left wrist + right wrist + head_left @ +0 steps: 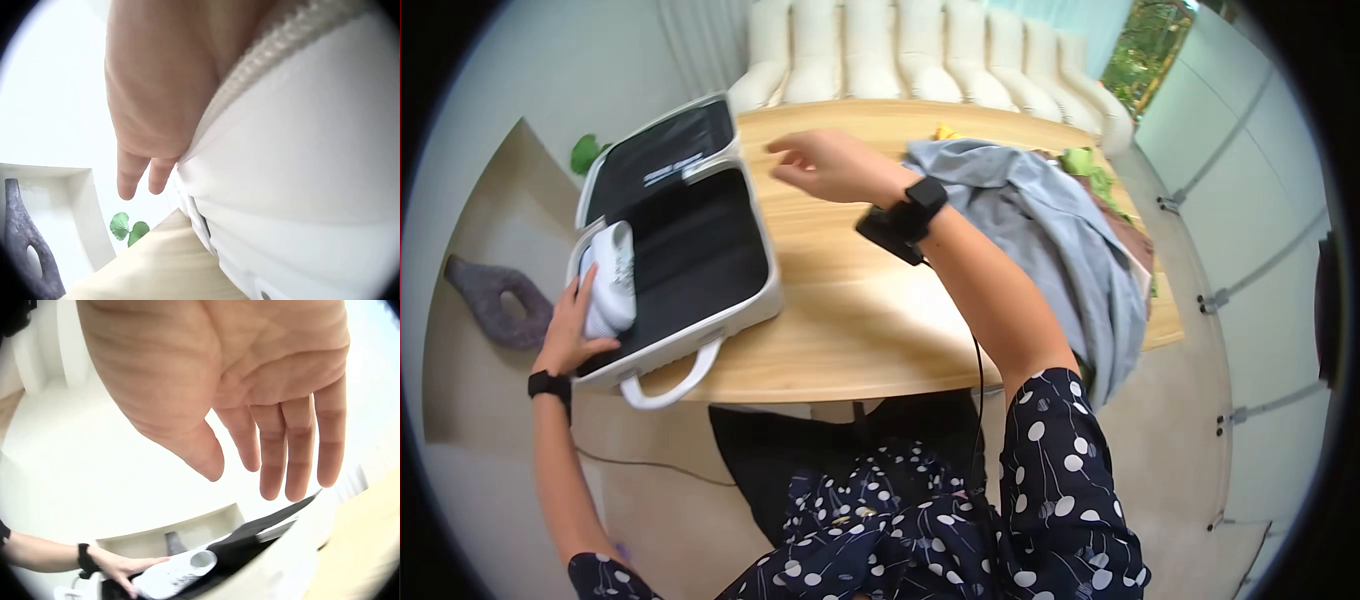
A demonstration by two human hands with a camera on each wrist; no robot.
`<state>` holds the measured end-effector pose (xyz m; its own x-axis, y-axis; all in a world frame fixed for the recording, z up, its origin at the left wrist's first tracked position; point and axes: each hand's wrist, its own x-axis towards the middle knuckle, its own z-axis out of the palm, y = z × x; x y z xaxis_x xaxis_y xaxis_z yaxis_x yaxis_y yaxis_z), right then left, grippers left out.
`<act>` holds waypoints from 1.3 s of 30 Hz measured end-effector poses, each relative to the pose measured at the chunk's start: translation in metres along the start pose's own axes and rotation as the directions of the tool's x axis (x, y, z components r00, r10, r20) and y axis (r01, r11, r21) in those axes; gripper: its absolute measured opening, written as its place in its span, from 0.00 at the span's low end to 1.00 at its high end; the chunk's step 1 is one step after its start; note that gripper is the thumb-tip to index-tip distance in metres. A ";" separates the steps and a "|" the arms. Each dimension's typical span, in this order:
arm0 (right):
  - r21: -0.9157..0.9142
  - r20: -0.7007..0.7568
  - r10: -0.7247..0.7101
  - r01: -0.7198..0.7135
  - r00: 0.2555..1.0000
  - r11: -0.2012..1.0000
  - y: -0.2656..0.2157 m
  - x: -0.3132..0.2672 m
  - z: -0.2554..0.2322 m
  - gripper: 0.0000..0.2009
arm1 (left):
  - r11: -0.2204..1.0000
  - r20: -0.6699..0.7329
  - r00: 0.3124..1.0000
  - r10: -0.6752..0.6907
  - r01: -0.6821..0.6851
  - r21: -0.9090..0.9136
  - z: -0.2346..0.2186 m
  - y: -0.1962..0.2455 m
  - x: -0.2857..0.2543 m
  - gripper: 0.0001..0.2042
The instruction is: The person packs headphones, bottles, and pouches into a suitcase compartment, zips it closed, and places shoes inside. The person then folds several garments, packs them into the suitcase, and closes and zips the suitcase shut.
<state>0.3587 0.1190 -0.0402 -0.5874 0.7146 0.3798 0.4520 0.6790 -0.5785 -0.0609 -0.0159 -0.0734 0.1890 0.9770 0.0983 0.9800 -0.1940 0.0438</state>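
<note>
An open white suitcase [768, 290] with a black lining lies on the table at the left. In its near left corner is a white shoe [615, 285], lengthwise along the side wall. My left hand [565, 328] rests on the shoe's outer side and toe, fingers extended and thumb spread, right at the suitcase rim. The left wrist view shows the zipper edge [262, 59] passing close by that palm. To the right of the suitcase my right hand [835, 165] hovers above the table, fingers loosely extended and nothing in it.
A pile of clothes [1040, 220], with a grey-blue garment on top, covers the table's right side. The suitcase handle [675, 385] overhangs the near table edge [830, 390]. Behind the table stands a cream padded sofa [920, 60]. A dark sculpture [485, 300] sits in the wall niche.
</note>
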 end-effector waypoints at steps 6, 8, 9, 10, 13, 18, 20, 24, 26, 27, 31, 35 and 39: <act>-0.697 -0.246 0.318 -0.395 0.916 0.599 0.120 -0.098 -0.055 0.26 | 0.998 0.144 0.989 -0.044 0.038 0.045 -0.016 -0.002 0.008 0.60; -0.599 -0.355 0.320 -0.477 0.878 0.643 0.178 -0.127 -0.047 0.28 | 0.989 0.229 0.966 -0.116 0.092 0.113 -0.029 0.003 0.013 0.58; -0.572 -0.387 0.313 -0.492 0.867 0.656 0.190 -0.133 -0.046 0.28 | 0.963 0.237 0.954 -0.185 0.128 0.238 -0.032 -0.005 0.019 0.55; -0.575 -0.388 0.313 -0.493 0.867 0.652 0.190 -0.130 -0.052 0.28 | 0.920 0.235 0.938 -0.254 0.159 0.358 -0.038 -0.008 0.025 0.52; -0.547 -0.362 0.421 -0.555 0.832 0.627 0.172 -0.116 -0.058 0.24 | 0.989 -0.095 0.986 0.136 -0.130 0.065 -0.077 0.092 0.041 0.34; -0.506 -0.483 0.342 -0.575 0.806 0.643 0.187 -0.110 -0.060 0.14 | 0.588 -0.093 0.935 0.343 -0.291 -0.755 -0.082 0.265 0.072 0.23; -0.298 -0.623 0.290 -0.564 0.726 0.770 0.179 -0.116 -0.064 0.13 | 0.407 -0.003 0.903 0.429 -0.197 -0.892 -0.056 0.308 0.088 0.23; -0.151 -0.750 0.279 -0.565 0.600 0.811 0.172 -0.119 -0.070 0.11 | 0.047 0.168 0.956 0.239 0.161 -0.986 0.046 0.357 0.146 0.27; 0.005 -0.873 0.209 -0.422 0.440 0.907 0.173 -0.118 -0.073 0.13 | -0.065 0.261 0.958 0.117 0.269 -0.961 0.083 0.368 0.168 0.26; 0.058 -0.884 0.233 -0.400 0.405 0.915 0.178 -0.118 -0.073 0.13 | -0.261 0.262 0.955 0.140 0.290 -0.921 0.096 0.371 0.177 0.23; 0.334 -0.811 0.436 -0.305 0.389 0.892 0.172 -0.119 -0.079 0.13 | -0.483 0.142 0.956 0.257 0.254 -0.838 0.120 0.377 0.200 0.15; 0.288 -0.881 0.321 -0.144 0.348 0.947 0.169 -0.113 -0.077 0.13 | -0.435 0.231 0.907 0.351 0.377 -0.818 0.122 0.378 0.204 0.14; 0.308 -0.843 0.346 -0.159 0.411 0.938 0.160 -0.115 -0.073 0.10 | -0.260 0.298 0.867 0.400 0.419 -0.870 0.125 0.382 0.209 0.13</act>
<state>0.5477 0.1581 -0.1236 0.4814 0.6706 0.5644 0.3110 0.4714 -0.8253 0.3609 0.1253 -0.1608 0.5743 0.7955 -0.1934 -0.2298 0.3834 0.8946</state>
